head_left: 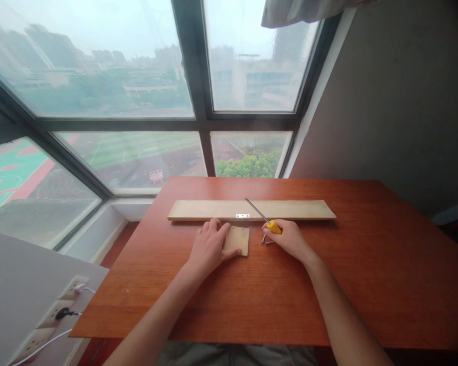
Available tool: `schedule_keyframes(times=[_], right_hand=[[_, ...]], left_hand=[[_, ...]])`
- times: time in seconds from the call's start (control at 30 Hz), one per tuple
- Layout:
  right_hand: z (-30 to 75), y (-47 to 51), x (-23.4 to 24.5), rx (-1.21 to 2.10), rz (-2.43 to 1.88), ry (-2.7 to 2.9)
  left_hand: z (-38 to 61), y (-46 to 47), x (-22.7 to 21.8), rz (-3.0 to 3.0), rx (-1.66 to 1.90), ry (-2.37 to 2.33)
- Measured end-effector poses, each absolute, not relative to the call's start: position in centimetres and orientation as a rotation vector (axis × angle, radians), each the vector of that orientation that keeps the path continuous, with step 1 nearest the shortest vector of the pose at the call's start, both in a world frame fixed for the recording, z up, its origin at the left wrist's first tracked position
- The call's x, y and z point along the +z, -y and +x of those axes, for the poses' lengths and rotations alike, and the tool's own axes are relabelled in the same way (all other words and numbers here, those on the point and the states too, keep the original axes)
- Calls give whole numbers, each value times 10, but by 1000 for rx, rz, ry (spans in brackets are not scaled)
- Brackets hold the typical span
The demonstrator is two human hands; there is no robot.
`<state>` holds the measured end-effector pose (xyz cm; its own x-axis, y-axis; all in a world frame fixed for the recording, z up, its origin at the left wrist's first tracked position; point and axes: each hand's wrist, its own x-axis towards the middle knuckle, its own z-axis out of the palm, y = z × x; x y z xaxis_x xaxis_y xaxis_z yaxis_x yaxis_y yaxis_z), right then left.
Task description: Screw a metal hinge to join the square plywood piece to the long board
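Observation:
My left hand point(209, 247) lies flat with fingers stretched over the left part of a small square wooden piece point(238, 240) on the red-brown table point(252, 295). My right hand point(290, 240) is closed round the yellow handle of a screwdriver point(265, 219), whose metal shaft points up-left across a long pale wooden board point(198, 209). A small metal hinge plate point(242, 216) sits on the board's near edge. Two loose screws point(267, 241) lie on the table just left of my right hand.
The table stands against a large window point(137, 101) with a dark frame. A grey wall point(397, 101) rises at the right. At the lower left a white power strip point(57, 315) with plugged cables lies on a grey ledge.

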<state>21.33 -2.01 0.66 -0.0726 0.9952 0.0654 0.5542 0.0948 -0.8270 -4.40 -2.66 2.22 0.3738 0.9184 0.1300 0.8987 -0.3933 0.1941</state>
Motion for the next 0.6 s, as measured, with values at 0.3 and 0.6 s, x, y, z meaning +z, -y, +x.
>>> schedule_keyframes(times=[0.3, 0.6], right_hand=[[212, 18, 6, 796, -1574, 1704], [213, 18, 10, 745, -1609, 1789]], left_hand=[[-40, 31, 12, 2340, 562, -1563], [-41, 24, -4, 1806, 947, -1360]])
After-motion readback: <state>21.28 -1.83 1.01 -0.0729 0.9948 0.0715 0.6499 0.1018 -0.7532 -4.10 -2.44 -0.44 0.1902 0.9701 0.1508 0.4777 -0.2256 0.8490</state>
